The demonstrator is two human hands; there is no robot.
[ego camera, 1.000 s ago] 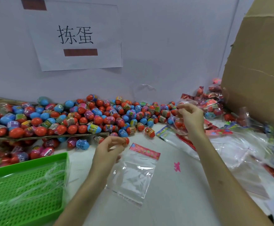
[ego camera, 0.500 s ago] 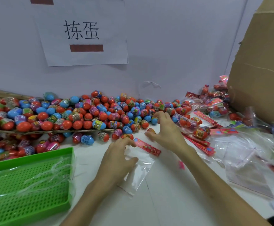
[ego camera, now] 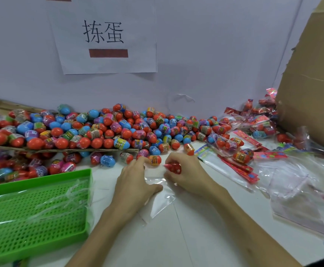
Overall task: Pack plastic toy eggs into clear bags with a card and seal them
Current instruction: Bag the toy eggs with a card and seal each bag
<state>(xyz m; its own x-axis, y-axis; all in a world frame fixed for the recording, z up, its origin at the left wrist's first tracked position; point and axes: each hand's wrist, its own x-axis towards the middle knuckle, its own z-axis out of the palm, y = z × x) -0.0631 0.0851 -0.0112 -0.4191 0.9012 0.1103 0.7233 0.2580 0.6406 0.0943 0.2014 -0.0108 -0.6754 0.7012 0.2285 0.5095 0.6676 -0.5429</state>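
A clear bag (ego camera: 161, 201) lies flat on the white table between my hands. My left hand (ego camera: 136, 182) rests on its left side, fingers reaching to an orange egg (ego camera: 155, 160) just beyond the bag. My right hand (ego camera: 186, 174) pinches the bag's red printed header (ego camera: 173, 167), folding it up at the bag's top. A big pile of red, blue and pink toy eggs (ego camera: 99, 132) stretches along the wall behind.
A green perforated tray (ego camera: 31, 212) with plastic film in it sits at the near left. Filled bags (ego camera: 240, 149), loose red-headed empty bags (ego camera: 238, 170) and clear bags (ego camera: 296, 199) cover the right side. A tall cardboard box (ego camera: 315, 79) stands at the far right.
My right hand came back from the filled bags at the right to the bag's red header and now pinches it. My left hand settled flat on the bag.
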